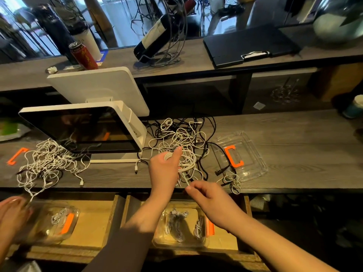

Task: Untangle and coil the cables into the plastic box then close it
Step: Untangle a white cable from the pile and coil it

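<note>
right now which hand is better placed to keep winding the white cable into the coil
Right. The right hand pinches the loose end of the white cable, free to wrap it, while the left hand grips the coil.

Red can (83, 55), wine bottle (152, 37), clipboard (249, 45).

Head view, looking down, close over counter (294, 130).
</note>
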`<state>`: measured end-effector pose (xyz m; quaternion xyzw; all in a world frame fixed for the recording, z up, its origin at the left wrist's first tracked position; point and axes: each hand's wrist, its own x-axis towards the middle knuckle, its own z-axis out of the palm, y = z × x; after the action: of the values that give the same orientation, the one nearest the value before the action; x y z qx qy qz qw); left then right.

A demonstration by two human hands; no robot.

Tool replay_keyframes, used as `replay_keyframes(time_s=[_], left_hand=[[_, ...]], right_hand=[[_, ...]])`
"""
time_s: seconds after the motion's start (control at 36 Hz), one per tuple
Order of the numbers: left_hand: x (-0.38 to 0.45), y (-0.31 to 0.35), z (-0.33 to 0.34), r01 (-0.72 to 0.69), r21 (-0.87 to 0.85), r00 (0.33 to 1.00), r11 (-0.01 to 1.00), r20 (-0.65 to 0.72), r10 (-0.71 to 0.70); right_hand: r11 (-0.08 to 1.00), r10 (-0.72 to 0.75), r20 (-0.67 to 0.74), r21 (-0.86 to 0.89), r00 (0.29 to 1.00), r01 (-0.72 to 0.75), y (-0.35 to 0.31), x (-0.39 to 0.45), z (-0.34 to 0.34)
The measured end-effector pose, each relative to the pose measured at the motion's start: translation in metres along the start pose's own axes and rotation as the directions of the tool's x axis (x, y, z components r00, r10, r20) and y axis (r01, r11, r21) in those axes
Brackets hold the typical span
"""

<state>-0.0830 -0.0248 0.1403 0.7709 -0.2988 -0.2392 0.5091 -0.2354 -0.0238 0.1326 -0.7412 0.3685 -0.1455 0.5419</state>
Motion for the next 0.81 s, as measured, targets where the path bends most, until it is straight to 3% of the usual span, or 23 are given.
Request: replay_keyframes(time_s=[0.11, 0.28, 0.42, 0.53, 0.81], left_hand=[[0.002, -0.008, -0.002, -0.123, 0.127, 0.988, 0.984, -0.074, 0.133], [0.002, -0.020, -0.005, -0.171, 0.271, 0.985, 0.947, 0.023, 0.171], [0.001, -0.028, -0.005, -0.126, 0.290, 0.979, 0.949, 0.190, 0.072], [-0.005, -0.022, -0.005, -0.091, 0.239, 0.915, 0.967, 0.404, -0.014], [-0.017, 0.006, -0.011, 0.136, 0.085, 0.802, 0.987, 0.575, -0.161]], right_hand=[[0.994, -0.062, 0.001, -0.087, 0.998, 0.062, -0.011, -0.001, -0.005], [0.981, -0.081, 0.022, -0.177, 0.996, 0.083, -0.016, 0.004, -0.010], [0.992, -0.066, -0.027, -0.113, 0.997, 0.063, -0.012, 0.009, -0.023], [0.990, -0.095, -0.088, -0.109, 0.992, 0.085, -0.005, 0.014, -0.037], [0.994, -0.109, -0.281, -0.058, 0.953, 0.097, 0.012, 0.028, -0.046]])
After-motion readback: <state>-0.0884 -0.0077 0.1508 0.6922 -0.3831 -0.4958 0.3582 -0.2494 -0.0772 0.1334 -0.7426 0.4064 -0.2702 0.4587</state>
